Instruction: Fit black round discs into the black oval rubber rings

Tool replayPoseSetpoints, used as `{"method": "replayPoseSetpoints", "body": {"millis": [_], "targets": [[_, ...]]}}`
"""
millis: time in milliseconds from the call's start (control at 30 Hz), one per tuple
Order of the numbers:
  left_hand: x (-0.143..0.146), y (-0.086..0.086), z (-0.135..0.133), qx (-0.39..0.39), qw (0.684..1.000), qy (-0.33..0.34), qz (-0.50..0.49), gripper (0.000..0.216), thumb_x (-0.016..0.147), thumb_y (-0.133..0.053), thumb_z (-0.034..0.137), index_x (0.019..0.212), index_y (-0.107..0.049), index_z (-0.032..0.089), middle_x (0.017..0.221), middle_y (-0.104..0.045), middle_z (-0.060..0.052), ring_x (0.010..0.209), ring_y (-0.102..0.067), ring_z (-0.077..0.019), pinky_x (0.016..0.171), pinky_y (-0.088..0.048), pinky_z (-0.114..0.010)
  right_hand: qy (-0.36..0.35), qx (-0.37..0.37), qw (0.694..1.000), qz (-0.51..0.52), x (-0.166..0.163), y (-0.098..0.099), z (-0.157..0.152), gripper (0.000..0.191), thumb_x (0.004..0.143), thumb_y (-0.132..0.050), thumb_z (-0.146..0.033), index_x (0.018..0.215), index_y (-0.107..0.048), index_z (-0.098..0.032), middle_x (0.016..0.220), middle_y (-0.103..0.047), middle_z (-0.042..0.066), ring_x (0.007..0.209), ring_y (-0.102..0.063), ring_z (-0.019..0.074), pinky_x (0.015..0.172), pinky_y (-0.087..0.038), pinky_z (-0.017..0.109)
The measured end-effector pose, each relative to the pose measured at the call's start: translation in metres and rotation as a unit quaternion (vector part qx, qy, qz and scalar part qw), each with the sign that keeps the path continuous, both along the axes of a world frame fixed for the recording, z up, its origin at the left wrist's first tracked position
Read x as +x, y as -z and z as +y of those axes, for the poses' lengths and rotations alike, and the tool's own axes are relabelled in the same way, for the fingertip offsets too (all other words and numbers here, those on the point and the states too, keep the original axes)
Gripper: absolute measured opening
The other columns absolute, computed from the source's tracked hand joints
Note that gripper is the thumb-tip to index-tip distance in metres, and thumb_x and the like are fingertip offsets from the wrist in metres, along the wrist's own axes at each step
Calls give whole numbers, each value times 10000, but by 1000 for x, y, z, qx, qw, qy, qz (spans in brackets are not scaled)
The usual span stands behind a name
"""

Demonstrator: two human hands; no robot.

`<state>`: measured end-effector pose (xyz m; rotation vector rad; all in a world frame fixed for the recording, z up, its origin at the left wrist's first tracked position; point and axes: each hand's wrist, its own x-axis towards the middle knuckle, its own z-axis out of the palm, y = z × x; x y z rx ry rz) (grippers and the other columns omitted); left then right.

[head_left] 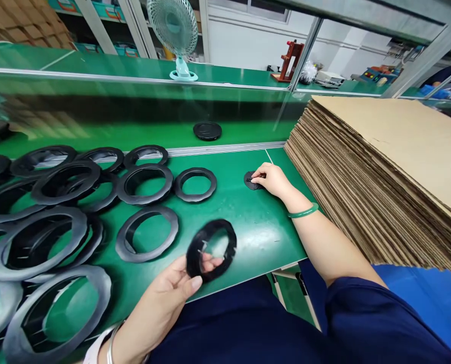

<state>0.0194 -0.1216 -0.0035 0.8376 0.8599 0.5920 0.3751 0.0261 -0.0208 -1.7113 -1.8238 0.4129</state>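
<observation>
My left hand (165, 298) holds a black plastic ring (211, 249) by its lower edge, tilted up above the front of the green table (256, 227). My right hand (273, 179) is stretched forward, its fingers pinched on a small black round part (250, 180) that lies flat on the table beside the cardboard stack. A green bangle sits on that wrist. Several black rings (66, 212) of different sizes lie spread and overlapping across the left half of the table.
A tall stack of flat cardboard sheets (392, 167) fills the right side. A black disc (207, 130) lies on the conveyor strip beyond a metal rail. A small fan (174, 30) and a red stand (289, 61) stand on the far bench.
</observation>
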Motion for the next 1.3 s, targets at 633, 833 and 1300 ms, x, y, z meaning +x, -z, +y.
{"method": "replayPoseSetpoints", "body": {"millis": [633, 833, 1300], "targets": [[0, -1, 4, 71, 983, -40, 165, 306, 781, -787, 405, 970, -694, 183, 1077, -716, -83, 1045, -650, -265, 951, -529, -357, -146, 125, 951, 243, -109, -36, -81, 56, 897, -748, -274, 877, -768, -225, 772, -608, 8, 693, -580, 158, 639, -513, 304], [13, 1, 6, 39, 989, -63, 130, 545, 706, -851, 311, 1135, -536, 193, 994, -723, -55, 939, -697, -225, 839, -567, -317, -236, 168, 947, 136, -131, -23, -110, 139, 993, -622, -297, 938, -729, -226, 760, -603, 25, 711, -578, 170, 682, -512, 316], [21, 3, 7, 92, 975, -88, 183, 660, 745, -822, 288, 1272, -427, 251, 1075, -693, 0, 950, -689, -193, 821, -576, -272, -279, 316, 906, -30, -136, -12, -113, 138, 948, -575, -104, 989, -704, -79, 723, -558, 58, 665, -490, 186, 595, -483, 327]]}}
